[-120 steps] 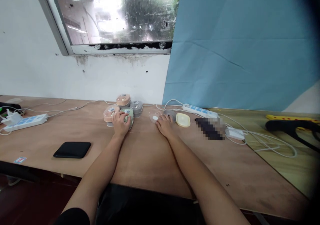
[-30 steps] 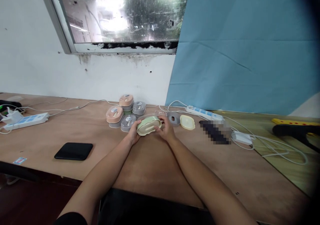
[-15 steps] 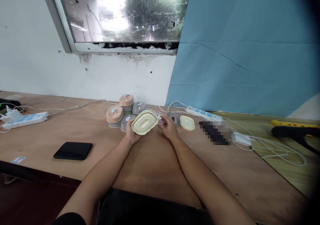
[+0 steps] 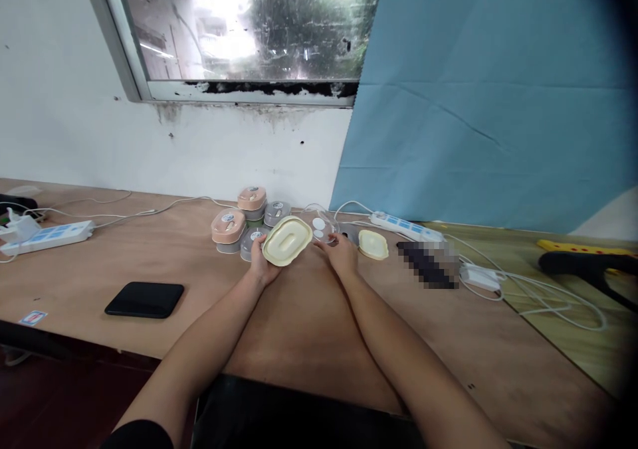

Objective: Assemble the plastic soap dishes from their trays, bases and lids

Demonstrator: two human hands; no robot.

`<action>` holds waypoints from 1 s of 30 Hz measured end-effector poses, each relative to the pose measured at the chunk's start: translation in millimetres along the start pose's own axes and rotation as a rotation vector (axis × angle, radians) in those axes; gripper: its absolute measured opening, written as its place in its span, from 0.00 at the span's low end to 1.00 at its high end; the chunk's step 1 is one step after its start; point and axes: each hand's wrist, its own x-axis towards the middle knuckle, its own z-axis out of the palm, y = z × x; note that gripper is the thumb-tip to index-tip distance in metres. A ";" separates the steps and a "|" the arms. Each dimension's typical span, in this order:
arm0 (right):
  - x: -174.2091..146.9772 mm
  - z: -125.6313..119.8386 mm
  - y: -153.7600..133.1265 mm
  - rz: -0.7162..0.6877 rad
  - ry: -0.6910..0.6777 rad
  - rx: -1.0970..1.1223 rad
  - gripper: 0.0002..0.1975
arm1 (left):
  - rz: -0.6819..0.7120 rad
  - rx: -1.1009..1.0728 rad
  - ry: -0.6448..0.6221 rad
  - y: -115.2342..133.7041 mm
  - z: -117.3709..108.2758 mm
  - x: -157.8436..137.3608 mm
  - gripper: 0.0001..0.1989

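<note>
Down from two holds to one

Held in both hands a second ago, now only in the left hand (image 4: 264,264): the cream piece (image 4: 287,242). Gripped round its left end, with some fingers hidden behind. Raised above the table (image 4: 299,329), at 2 o'clock from that hand, and tipped to show a grooved face. Let go by the right hand (image 4: 343,254), now half open, with bent fingers close to the clear cover (image 4: 319,224) at 11 o'clock. Hard to tell: pinching, or only touching. Likely means further along in getting the parts away from each other.

Smooth and dull like plastic, with a long oval groove and a wavy edge (a bit like a pie crust). For the cover: thin, shiny, see-through, with two white round spots. At 3 o'clock from the right hand: a cream tray (image 4: 373,244), round-cornered. At 10 o'clock from the left: a peach box (image 4: 228,226), glossy on top.
</note>
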 end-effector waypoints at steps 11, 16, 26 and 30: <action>-1.9 9.1 3.6 -0.130 -0.039 0.035 0.14 | 0.031 -0.002 0.005 3.1 2.8 -2.2 0.23; 0.7 13.2 -6.4 -0.113 -0.066 -0.128 0.16 | 0.027 -0.004 -0.003 2.9 1.8 -1.6 0.24; 0.6 22.5 -11.0 -0.188 -0.122 -0.163 0.20 | 0.026 0.002 0.004 2.0 1.7 0.2 0.23; 0.6 7.4 -1.5 -0.248 -0.036 -0.178 0.17 | 0.039 -0.009 -0.004 2.7 1.5 -0.3 0.23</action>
